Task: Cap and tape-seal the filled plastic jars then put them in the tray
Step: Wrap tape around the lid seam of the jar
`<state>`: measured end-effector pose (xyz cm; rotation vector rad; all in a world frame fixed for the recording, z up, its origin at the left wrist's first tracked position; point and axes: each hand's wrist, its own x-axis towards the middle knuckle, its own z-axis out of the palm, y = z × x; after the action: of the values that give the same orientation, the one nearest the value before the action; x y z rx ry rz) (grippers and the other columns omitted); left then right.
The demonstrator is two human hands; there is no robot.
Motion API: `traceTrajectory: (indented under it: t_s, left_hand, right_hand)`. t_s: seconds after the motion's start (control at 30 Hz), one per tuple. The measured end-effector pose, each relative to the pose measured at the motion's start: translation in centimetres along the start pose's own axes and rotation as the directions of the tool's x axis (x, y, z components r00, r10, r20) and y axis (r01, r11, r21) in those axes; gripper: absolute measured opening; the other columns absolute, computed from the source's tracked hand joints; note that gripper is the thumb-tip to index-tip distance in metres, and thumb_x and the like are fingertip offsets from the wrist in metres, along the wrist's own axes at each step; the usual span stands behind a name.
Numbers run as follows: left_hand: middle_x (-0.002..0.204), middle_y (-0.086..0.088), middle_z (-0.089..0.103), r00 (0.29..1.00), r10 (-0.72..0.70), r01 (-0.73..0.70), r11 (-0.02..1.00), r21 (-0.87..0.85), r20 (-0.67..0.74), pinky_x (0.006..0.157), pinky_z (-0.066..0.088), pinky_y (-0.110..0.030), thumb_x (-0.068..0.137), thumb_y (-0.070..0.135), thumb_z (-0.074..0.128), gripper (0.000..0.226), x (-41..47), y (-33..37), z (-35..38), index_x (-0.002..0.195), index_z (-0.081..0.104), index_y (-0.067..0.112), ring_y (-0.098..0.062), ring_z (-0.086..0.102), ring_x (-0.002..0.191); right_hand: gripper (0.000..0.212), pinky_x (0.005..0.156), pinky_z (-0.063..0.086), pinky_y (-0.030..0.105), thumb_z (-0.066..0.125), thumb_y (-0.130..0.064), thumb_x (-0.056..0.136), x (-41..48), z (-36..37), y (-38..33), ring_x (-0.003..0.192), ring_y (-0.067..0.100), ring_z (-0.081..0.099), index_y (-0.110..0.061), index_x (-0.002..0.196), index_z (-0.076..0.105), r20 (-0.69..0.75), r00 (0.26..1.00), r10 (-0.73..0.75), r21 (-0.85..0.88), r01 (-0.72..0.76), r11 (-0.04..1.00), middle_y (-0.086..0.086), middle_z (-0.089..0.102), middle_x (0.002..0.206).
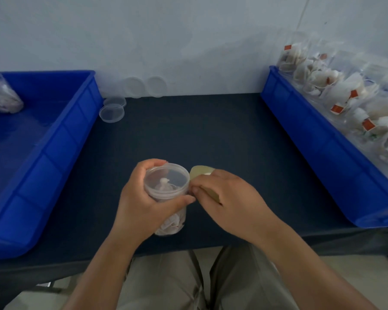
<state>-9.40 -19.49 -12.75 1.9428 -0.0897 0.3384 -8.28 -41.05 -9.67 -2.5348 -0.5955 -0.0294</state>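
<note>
Over the dark surface, near centre, a capped jar is being gripped steady by the left hand so tape, being pinched by the right hand, can seal it.

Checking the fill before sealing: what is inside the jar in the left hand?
Through the clear lid, white pouches show: one knotted top near the lid, more at the bottom of the jar. The left hand covers its middle, hiding what is there.
</note>
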Motion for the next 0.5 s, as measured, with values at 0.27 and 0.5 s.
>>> traceTrajectory:
  t_s: [0.27, 0.5]
  left_hand:
    - [0.112, 0.03, 0.061, 0.97, 0.158, -0.089, 0.939, 0.331, -0.185, 0.071, 0.042, -0.007, 0.064, 0.076, 0.085, 0.067, -0.6, 0.6, 1.6, 0.111, 0.051, 0.042, 0.01, 0.06, 0.103]
    - [0.118, 0.017, 0.066, 0.95, 0.214, -0.123, 0.926, 0.356, -0.229, 0.072, 0.045, -0.012, 0.064, 0.056, 0.095, 0.066, -0.7, 2.1, 0.7, 0.109, 0.059, 0.024, 0.002, 0.059, 0.095]
  right_hand:
    - [0.035, 0.065, 0.055, 0.035, 0.036, -0.042, 0.106, 1.0, 1.8, -0.8, 0.08, 0.014, 0.061, -0.047, 0.122, 0.067, -0.082, 0.987, 0.135, -0.165, -0.147, 0.975, -0.009, 0.06, 0.1]
    - [0.023, 0.055, 0.051, 0.035, 0.046, -0.036, 0.106, 3.6, 2.9, -0.7, 0.069, 0.02, 0.059, -0.038, 0.105, 0.068, -0.189, 0.969, 0.158, -0.187, -0.194, 0.963, -0.003, 0.057, 0.096]
